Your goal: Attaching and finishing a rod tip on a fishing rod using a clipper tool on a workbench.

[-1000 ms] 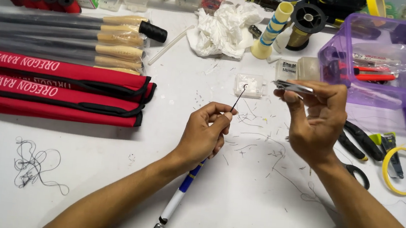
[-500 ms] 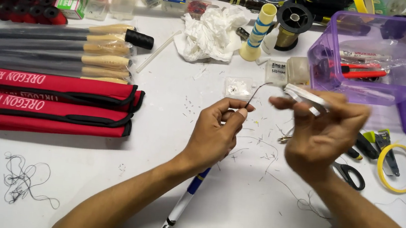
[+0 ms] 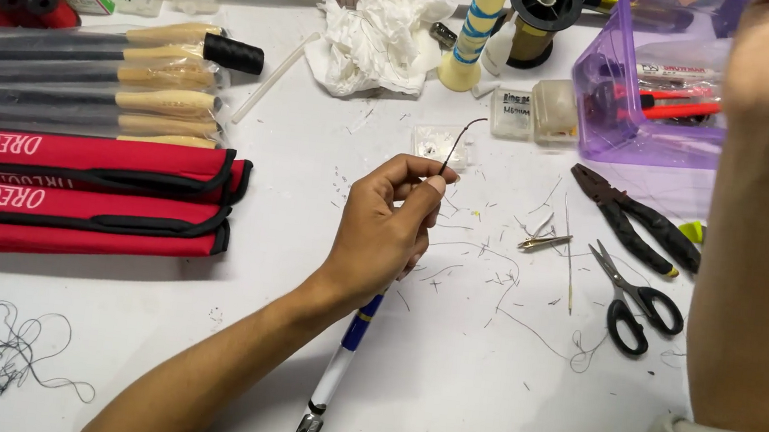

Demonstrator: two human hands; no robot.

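White table [image 3: 499, 390], left hand [image 3: 388, 226], rod tip [image 3: 461, 138] up-right.

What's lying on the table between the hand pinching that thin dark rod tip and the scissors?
Head view: small metal tweezers and thread scraps.

The counter [image 3: 480, 397] is bare near the front, so a hand can pass there. On the left, red cases [image 3: 72, 197] block the way. On the right lie scissors [image 3: 633, 299] and pliers [image 3: 627, 218]. A purple box [image 3: 624, 108] and crumpled paper [image 3: 371, 29] fill the back.
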